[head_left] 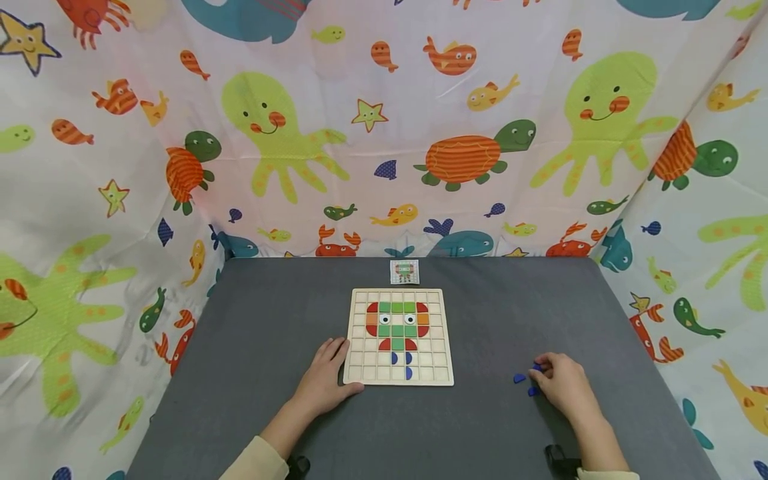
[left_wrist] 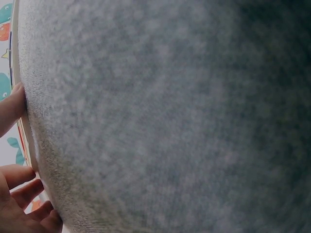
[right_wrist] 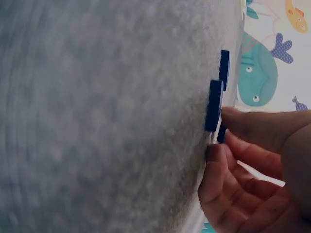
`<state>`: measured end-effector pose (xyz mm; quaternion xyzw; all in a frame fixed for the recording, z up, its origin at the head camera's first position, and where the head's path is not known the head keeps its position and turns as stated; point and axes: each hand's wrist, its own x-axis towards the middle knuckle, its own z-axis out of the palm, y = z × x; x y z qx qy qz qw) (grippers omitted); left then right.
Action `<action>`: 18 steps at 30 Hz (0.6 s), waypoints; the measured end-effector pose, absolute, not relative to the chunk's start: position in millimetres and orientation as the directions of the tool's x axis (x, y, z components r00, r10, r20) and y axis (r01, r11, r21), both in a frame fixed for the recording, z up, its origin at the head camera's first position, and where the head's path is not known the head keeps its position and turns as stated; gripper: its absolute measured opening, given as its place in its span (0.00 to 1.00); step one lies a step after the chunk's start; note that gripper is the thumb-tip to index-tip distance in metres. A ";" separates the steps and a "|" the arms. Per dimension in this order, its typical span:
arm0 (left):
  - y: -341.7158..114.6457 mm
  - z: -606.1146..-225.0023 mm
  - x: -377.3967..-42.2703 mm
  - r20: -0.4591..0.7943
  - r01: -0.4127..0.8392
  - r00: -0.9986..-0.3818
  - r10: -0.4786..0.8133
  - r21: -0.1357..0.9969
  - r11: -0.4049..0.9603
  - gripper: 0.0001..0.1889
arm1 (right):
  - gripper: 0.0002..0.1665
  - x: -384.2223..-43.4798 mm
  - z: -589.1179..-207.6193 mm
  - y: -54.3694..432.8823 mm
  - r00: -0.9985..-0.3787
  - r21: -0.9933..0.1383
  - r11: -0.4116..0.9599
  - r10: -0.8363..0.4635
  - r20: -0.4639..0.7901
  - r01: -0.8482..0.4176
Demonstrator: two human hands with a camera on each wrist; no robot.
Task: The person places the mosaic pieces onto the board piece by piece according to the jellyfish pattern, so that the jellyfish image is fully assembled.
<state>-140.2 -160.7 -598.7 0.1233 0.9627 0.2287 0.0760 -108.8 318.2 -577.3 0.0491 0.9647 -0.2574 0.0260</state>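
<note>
My left hand point(head_left: 325, 380) rests at the lower left corner of a pale wooden grid board point(head_left: 362, 373), thumb along the near edge and fingers by the left edge. On the board, red, green, orange and blue tiles and two eye tiles point(head_left: 410, 319) form a figure; a few blue rounded tiles point(head_left: 409, 373) lie at its bottom. Right of the board, my right hand point(head_left: 564, 383) pinches a small blue tile point(head_left: 537, 367) at the tabletop, partly hidden by the fingers. Two more blue tiles, one to the left point(head_left: 519, 378) and one nearer point(head_left: 533, 391), lie beside that hand.
A small picture card point(head_left: 405, 272) with a similar figure lies behind the board at the far edge of the grey table point(head_left: 288, 293). A curtain point(head_left: 360, 167) printed with sea animals surrounds the table at the back and sides.
</note>
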 end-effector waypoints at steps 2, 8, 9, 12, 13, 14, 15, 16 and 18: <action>-160.6 -598.2 -140.3 -0.089 0.202 -0.958 0.271 0.457 0.866 0.52 | 0.16 -108.9 -576.9 317.3 -0.996 -0.489 0.868 0.075 -0.052 0.091; -160.0 -597.9 -140.2 -0.086 0.205 -0.958 0.273 0.460 0.864 0.53 | 0.19 -109.0 -562.4 303.6 -0.999 -0.512 0.858 0.045 0.007 0.035; -160.0 -598.0 -140.3 -0.086 0.206 -0.958 0.274 0.460 0.864 0.53 | 0.19 -109.4 -558.7 299.4 -0.999 -0.521 0.853 0.034 0.022 0.017; -160.4 -598.2 -140.5 -0.083 0.210 -0.957 0.277 0.459 0.863 0.53 | 0.18 -112.1 -550.1 284.3 -0.998 -0.550 0.834 -0.006 0.068 -0.043; -160.6 -598.1 -140.5 -0.083 0.210 -0.957 0.277 0.461 0.862 0.53 | 0.17 -113.8 -548.0 278.7 -0.996 -0.557 0.828 -0.023 0.085 -0.067; -160.8 -598.1 -140.4 -0.083 0.210 -0.957 0.277 0.461 0.862 0.53 | 0.17 -115.5 -546.4 272.9 -0.994 -0.564 0.820 -0.041 0.101 -0.092; -161.0 -597.9 -140.3 -0.082 0.211 -0.957 0.278 0.462 0.861 0.53 | 0.16 -117.3 -545.5 266.9 -0.991 -0.571 0.813 -0.057 0.118 -0.114; -161.1 -597.6 -140.2 -0.081 0.211 -0.957 0.279 0.463 0.861 0.53 | 0.16 -118.7 -544.9 260.7 -0.989 -0.577 0.805 -0.072 0.129 -0.134; -161.2 -596.8 -139.7 -0.084 0.209 -0.957 0.278 0.466 0.860 0.53 | 0.15 -121.7 -544.4 248.0 -0.983 -0.591 0.788 -0.099 0.155 -0.173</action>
